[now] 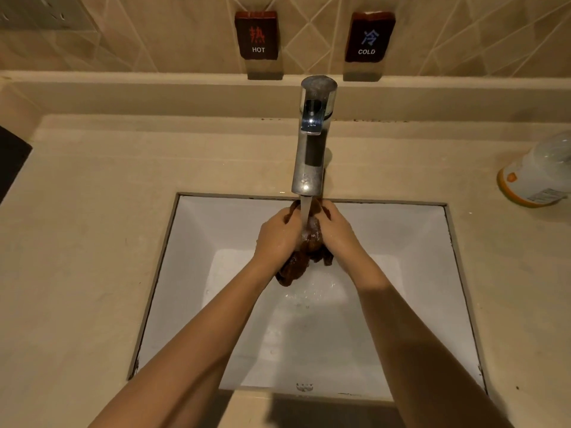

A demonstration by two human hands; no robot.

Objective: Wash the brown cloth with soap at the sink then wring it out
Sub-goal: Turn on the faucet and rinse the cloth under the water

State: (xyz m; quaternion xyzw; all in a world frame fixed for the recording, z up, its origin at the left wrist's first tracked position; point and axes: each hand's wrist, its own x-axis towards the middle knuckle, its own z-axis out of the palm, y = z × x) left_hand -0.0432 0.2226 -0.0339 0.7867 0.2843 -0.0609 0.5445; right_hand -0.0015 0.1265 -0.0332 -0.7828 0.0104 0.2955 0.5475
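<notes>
1. Brown cloth (298,265) is bunched up and wet between our two hands. We hold it over the white sink (401,273), near its 12 o'clock edge and just under the spout.
2. Our left hand (278,234) grips the cloth from 9 o'clock, with its fingers (285,213) curled round the upper folds. Our right hand (335,231) grips it from 3 o'clock, with its fingers (327,208) curled over the top.
3. A stream of water (306,211) falls from the tap (310,156) onto the cloth between our hands.
4. In the sink we see a thin sheet of water and splashes on the flat floor. A tail of the cloth hangs toward 6 o'clock. We cannot tell whether it touches that floor.
5. On the worktop (92,211), at 3 o'clock of the sink, stands a white bottle (537,177) with an orange band. The frame edge cuts it off, its label is too small to read, and we cannot tell what it contains.
6. At 9 o'clock a dark object (12,162) lies on the worktop, mostly cut off. We cannot tell what it is.
7. On the wall at 12 o'clock hang a HOT plaque (257,35) and a COLD plaque (370,37).
8. Our palms hide much of the cloth. We cannot make out whether there is lather on it.
</notes>
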